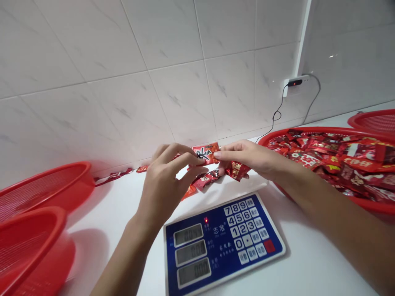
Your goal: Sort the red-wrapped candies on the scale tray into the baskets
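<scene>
Observed beyond the scale's keypad panel [224,265], on its far side: printed red packet [210,150] held raised between both hands. Left hand [168,172]: thumb and fingertips drawn together, pinching the left end of the packet. Right hand [243,156]: thumb pressed on the right edge, apparently pinching against the index finger; lower fingers curled about a gold-lettered packet [237,169]. Cannot tell how firmly.

Noted just beyond the panel, below the hands: maroon packet [207,179] and orange-red packet [189,191], lying close together. To the right of the scale: red basket [271,135], heaped with packets. To its left: two more red baskets [78,189].

Risks, as judged: loss of the gold-lettered packet from the right hand, through divided attention of the fingers between two packets; tearing or slipping of the printed packet, from an uneven pull on narrow edge grips; mixing with the loose packets directly beneath, in the event of a drop; stray key press, from lowering a wrist onto the panel; spillage beside the scale, from a forearm knock against the heaped basket.
</scene>
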Available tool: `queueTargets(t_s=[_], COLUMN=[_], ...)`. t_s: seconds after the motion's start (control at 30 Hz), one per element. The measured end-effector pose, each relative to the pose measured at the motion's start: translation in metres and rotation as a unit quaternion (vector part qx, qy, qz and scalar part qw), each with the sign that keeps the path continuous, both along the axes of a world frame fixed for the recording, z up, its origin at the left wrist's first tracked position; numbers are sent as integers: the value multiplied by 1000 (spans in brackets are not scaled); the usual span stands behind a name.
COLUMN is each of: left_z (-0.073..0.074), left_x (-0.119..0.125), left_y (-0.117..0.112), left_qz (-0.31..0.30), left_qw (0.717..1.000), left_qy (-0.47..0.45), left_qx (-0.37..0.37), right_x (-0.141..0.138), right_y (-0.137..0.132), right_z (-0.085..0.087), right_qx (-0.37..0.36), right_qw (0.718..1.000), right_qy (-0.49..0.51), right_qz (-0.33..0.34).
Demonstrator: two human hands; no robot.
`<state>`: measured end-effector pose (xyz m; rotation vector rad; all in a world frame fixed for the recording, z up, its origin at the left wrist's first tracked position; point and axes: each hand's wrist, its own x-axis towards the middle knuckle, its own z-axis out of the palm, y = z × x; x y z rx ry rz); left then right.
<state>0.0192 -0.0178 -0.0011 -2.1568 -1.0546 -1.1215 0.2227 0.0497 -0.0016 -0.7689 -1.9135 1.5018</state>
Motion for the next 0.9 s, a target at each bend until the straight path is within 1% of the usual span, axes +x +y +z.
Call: queueTargets(t_s=[0.07, 0.1, 0.13, 0.17, 0.23, 0.27, 0.3, 0.43, 0.57, 0.63, 0.7, 0.73, 0.8, 0.87, 0.9], left_z=[-1, -1, -2, -2, -4, -4, -5, -8, -10, -9, -8, -8, -7, -7, -8], left_x=[-1, -3, -5, -8, -12, -14, -15, -13, -10, -12, -19, -23, -35, -48, -53], left_y=[2, 3, 4, 6, 10, 11, 12, 12, 12, 14, 16, 17, 20, 23, 24], left_qz=[-5, -1, 1, -4, -30, -43, -51, -46, -30, -26, -16, -1, 50, 109, 129], left_qw=[993, 980, 959, 932, 881, 866, 861, 876, 882, 880, 881, 886, 898, 902, 899], left_qy=[-88, -150, -208, -251, -280, -279, -276, -285, -282, -282, -285, -288, -293, -291, -281], left_qx=[-80, -130, -192, -261, -380, -412, -423, -386, -378, -382, -377, -364, -325, -299, -309], right_x=[-1, -1, -2, -2, -3, -4, -5, -7, -7, -6, -5, -4, -2, -1, -1], right_y=[0, 0, -1, -1, -2, -2, -3, -4, -1, 2, 5, 6, 7, 6, 6], right_z=[-1, -2, -3, -4, -5, -5, -6, -6, -9, -10, -11, -11, -10, -9, -9], right_qx=[10, 18, 26, 34, 45, 49, 52, 59, 52, 45, 34, 27, 9, -14, -26], right_qw=[1000, 1000, 1000, 999, 998, 998, 997, 996, 997, 997, 998, 998, 999, 999, 999], right_qy=[3, 1, -4, -11, -32, -42, -50, -61, -60, -60, -54, -45, -14, 23, 38], right_qz=[-21, -22, -17, -11, -4, -4, -6, -6, -1, -4, -24, -37, -50, -38, -27])
